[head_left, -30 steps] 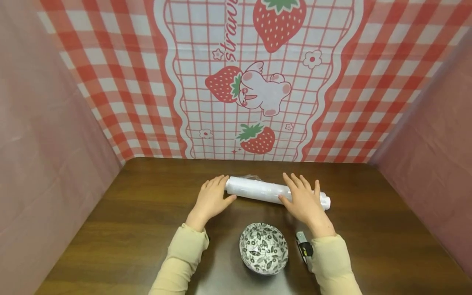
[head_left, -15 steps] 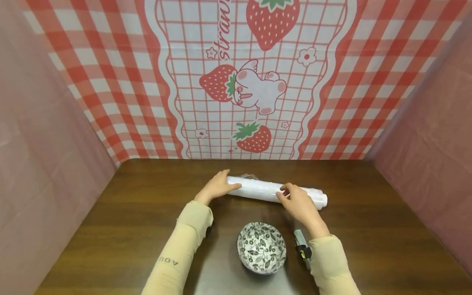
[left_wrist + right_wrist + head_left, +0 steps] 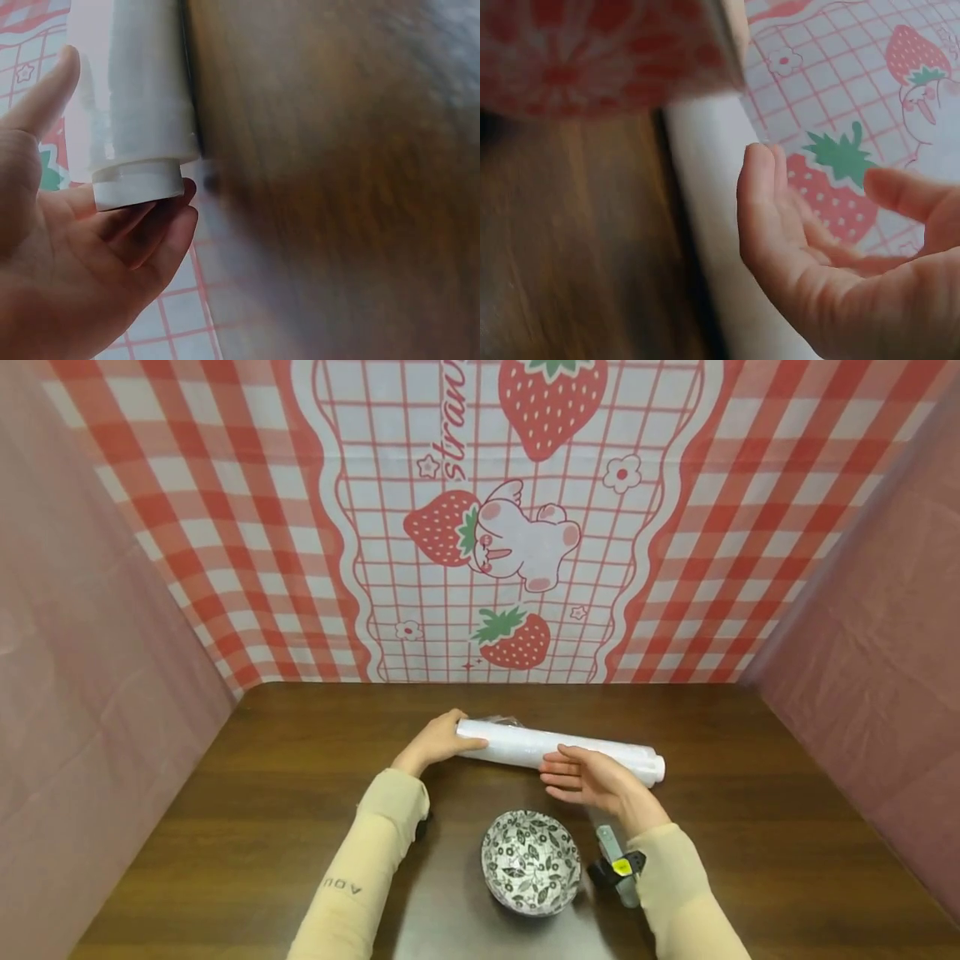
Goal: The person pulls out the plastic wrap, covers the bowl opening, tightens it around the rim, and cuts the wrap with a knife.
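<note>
A white roll of plastic wrap (image 3: pixel 517 747) lies slantwise across the back half of the table, with a loose bit of clear film behind its left part. My left hand (image 3: pixel 437 742) grips its left end. In the left wrist view, the thumb lies along one side of the roll and the fingers (image 3: pixel 169 240) curl behind the white core at its end. My right hand (image 3: pixel 588 777) is held in front of the roll's right half, palm turned inward and fingers extended, holding nothing. In the right wrist view, its fingers (image 3: pixel 759 202) and thumb stand apart.
A bowl (image 3: pixel 531 864) with a dark leaf pattern inside stands in front of the roll; its red-patterned outside (image 3: pixel 592 60) shows in the right wrist view. A narrow grey object (image 3: pixel 609 841) lies right of the bowl, partly covered by the right wrist's black gear. A checked strawberry cloth (image 3: pixel 300 568) hangs behind.
My left hand has moved onto the roll's left end. My right hand has come off the top of the roll toward me, turning its palm inward.
</note>
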Action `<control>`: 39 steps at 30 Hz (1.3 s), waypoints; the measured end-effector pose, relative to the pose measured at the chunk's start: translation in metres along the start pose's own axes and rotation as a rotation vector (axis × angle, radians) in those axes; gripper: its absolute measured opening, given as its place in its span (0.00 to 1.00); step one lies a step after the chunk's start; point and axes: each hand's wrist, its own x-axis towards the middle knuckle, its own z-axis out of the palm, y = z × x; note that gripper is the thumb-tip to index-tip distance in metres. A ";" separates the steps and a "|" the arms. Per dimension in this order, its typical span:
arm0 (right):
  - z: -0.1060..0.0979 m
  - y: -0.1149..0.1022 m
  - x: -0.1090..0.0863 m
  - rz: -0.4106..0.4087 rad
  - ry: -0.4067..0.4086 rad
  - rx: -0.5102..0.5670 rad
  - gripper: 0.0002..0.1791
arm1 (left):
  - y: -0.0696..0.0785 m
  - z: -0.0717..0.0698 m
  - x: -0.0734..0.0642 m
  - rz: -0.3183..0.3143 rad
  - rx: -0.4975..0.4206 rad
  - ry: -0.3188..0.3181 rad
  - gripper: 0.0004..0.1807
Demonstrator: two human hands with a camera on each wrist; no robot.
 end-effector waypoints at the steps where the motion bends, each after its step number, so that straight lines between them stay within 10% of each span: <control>1: -0.001 0.001 0.001 0.025 -0.027 0.088 0.31 | -0.001 0.001 -0.001 0.025 0.010 0.010 0.41; 10: -0.001 0.014 0.013 0.123 -0.079 0.581 0.34 | 0.002 -0.005 0.001 0.060 0.124 -0.045 0.39; 24: 0.021 0.004 0.003 0.236 -0.049 0.735 0.39 | -0.002 -0.004 -0.003 0.057 0.063 -0.054 0.39; 39: 0.010 0.013 -0.003 0.150 0.140 0.841 0.39 | 0.001 0.002 -0.020 0.082 0.014 0.067 0.34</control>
